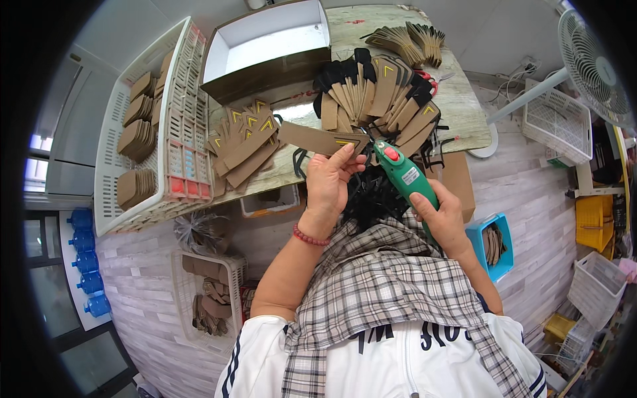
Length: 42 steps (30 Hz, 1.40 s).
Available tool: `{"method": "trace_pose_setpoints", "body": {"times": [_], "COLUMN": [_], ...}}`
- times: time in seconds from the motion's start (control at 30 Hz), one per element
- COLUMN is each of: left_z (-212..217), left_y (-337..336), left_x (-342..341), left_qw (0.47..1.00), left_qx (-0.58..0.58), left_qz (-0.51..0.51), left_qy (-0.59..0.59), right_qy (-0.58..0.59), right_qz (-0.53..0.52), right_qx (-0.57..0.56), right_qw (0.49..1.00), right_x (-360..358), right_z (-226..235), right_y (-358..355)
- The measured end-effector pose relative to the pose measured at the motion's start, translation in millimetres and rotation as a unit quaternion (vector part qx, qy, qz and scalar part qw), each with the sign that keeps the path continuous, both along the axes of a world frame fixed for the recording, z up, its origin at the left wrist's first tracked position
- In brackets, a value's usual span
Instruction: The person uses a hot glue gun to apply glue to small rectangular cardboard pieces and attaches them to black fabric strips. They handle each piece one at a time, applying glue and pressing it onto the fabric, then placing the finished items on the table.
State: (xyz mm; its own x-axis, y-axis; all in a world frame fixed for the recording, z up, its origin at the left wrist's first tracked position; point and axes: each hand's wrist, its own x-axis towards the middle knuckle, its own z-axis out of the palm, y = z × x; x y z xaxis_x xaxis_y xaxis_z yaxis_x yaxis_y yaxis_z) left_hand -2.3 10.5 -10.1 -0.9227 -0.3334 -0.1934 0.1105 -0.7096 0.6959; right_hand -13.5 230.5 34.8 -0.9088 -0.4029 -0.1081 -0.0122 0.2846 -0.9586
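My left hand [330, 180], closed, pinches a flat brown strip [306, 136] near its pointed end, which bears a yellow chevron. Wrapped in my right hand [443, 215] is a green handheld power tool [406, 178] with a red button. Its tip is at the strip's pointed end; whether they touch I cannot tell. Just beyond, brown strips with black ends [352, 96] are fanned out on the table. To the left lies a heap of brown strips with yellow chevrons [245, 142]. Black scraps [371, 199] gather between my forearms, over my plaid apron [391, 278].
A white plastic crate [179, 113] with stacked brown pieces leans at the left, beside an open box [265, 50]. Red-handled scissors [434, 83] and bundled strips [405, 43] lie farther back. A fan [590, 66] stands right; a blue bin [491, 249] is on the floor.
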Motion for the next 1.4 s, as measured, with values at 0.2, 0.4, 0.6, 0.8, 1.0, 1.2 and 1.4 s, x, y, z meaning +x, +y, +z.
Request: {"method": "trace_pose_setpoints", "body": {"times": [0.2,0.4,0.6,0.8,1.0,1.2,1.4], "left_z": [5,13,21,18,19,3,-16], "left_y": [-13,-27,-40,-45,-38,-87,-80], "left_x": [1,3,5,6,8,-5,-55], "left_qw": [0.997,0.989,0.977,0.969,0.97,0.989,0.973], "left_qx": [-0.081,-0.148,-0.197,-0.218,-0.205,-0.127,-0.191], "left_qz": [-0.006,-0.029,-0.077,-0.112,-0.124,0.073,0.06], "left_qy": [0.007,-0.01,-0.007,-0.016,-0.028,-0.033,-0.117], "right_qy": [-0.002,0.019,0.029,0.021,0.017,-0.001,-0.013], "right_qz": [0.016,0.043,0.07,0.079,0.075,0.032,-0.016], "right_qx": [0.006,0.02,0.049,0.046,0.036,0.019,0.004], "right_qw": [1.0,0.999,0.996,0.996,0.996,0.999,1.0], "right_x": [-3,-9,-12,-13,-14,-15,-16], "right_z": [0,0,5,5,2,0,-15], "right_y": [7,12,16,15,5,5,15]}}
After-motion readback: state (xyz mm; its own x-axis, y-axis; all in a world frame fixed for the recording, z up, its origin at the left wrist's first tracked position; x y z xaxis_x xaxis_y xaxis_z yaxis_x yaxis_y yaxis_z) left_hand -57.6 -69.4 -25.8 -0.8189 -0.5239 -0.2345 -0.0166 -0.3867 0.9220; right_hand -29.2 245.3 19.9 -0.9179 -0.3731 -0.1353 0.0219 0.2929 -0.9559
